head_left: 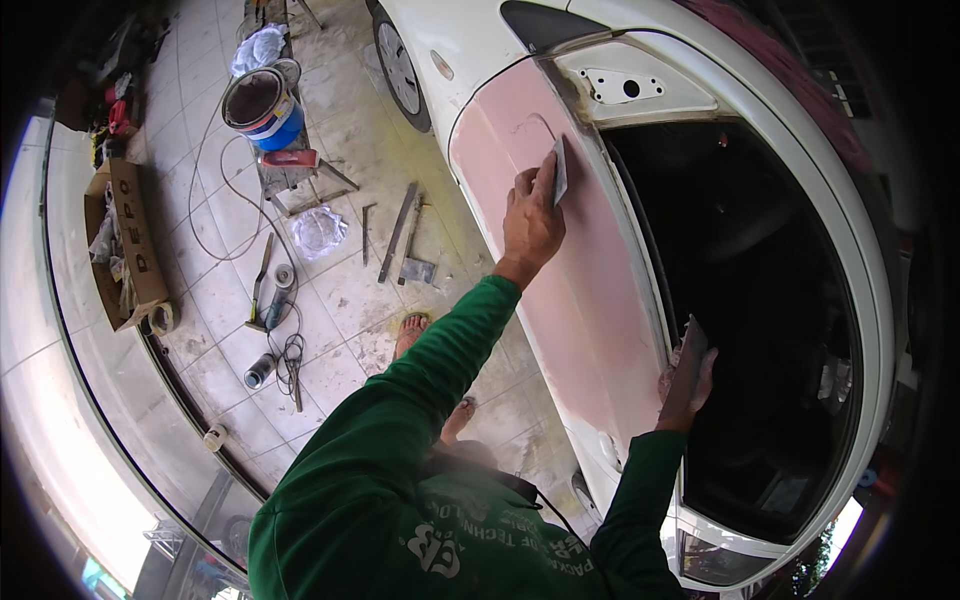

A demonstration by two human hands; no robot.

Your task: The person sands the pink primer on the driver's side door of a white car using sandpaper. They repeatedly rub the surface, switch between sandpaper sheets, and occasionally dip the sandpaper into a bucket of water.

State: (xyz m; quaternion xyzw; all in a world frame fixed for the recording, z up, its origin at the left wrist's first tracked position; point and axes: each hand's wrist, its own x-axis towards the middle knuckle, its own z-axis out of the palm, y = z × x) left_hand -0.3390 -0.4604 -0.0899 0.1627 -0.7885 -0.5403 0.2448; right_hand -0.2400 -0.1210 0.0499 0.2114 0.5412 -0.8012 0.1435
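My left hand (530, 222) grips a thin grey putty spreader (560, 170), its blade against the upper part of a white car's door. Smooth pink filler (580, 300) covers most of the door panel, and a thin curved line of filler lies just ahead of the blade. Lower down, beside the dark window opening (750, 300), my right hand (704, 384) holds a flat grey putty plate (685, 365) tilted on edge. Some pale residue coats the fingers of that hand. Green sleeves cover both my arms.
On the tiled floor at left lie an angle grinder (280, 290), a hammer (262, 280), a spray can (261, 370), metal strips (398, 232) and a looped cable (290, 360). A blue bucket (275, 125) stands on a bench. A cardboard box (142, 240) sits by the wall.
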